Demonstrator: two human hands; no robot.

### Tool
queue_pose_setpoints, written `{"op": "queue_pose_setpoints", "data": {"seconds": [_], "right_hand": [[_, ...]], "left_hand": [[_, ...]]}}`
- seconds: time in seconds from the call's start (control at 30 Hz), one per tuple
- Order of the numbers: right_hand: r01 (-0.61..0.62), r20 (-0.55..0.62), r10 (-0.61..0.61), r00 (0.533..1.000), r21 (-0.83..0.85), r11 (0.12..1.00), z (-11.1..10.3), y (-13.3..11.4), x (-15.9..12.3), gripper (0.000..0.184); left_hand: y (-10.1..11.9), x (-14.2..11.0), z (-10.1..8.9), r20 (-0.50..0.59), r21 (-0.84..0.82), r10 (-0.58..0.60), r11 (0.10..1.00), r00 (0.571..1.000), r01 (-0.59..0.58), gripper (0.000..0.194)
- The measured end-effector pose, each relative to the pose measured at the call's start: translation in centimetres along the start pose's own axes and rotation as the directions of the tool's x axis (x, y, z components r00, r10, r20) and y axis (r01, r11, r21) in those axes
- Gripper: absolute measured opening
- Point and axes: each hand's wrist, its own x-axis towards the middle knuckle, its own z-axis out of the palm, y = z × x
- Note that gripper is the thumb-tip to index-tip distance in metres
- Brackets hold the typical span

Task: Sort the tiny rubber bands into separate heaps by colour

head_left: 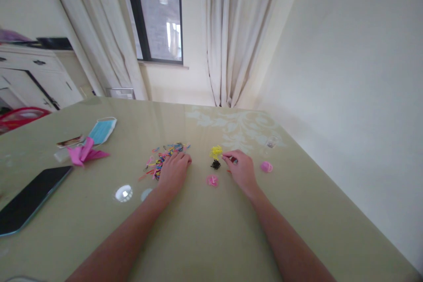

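Note:
My left hand lies on the olive table with its fingers curled onto the right edge of a heap of mixed coloured small bands. My right hand rests further right, pinching a small red piece between thumb and fingers. Just left of it sit a small yellow pile and a small black pile. A pink pile lies between my hands, and another pink pile lies right of my right hand.
A dark phone lies at the left edge. A pink folded cloth, a blue face mask and a small packet sit at the back left. A white cabinet, curtains and a window stand behind.

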Motion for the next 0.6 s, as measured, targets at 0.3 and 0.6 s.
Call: {"op": "queue_pose_setpoints", "data": {"seconds": [0.3, 0.6], "right_hand": [[-0.04, 0.055, 0.045, 0.997, -0.09, 0.995, 1.2, 0.8, 0.8, 0.03], [0.063, -0.006, -0.063, 0.998, 0.081, 0.995, -0.3, -1.8, -0.8, 0.021]], "left_hand": [[-0.1, -0.1, -0.2, 0.043, -0.004, -0.001, 1.0, 0.999, 0.001, 0.031], [1.1, 0.5, -0.6, -0.164, -0.733, 0.003, 0.669, 0.986, -0.124, 0.024]]}}
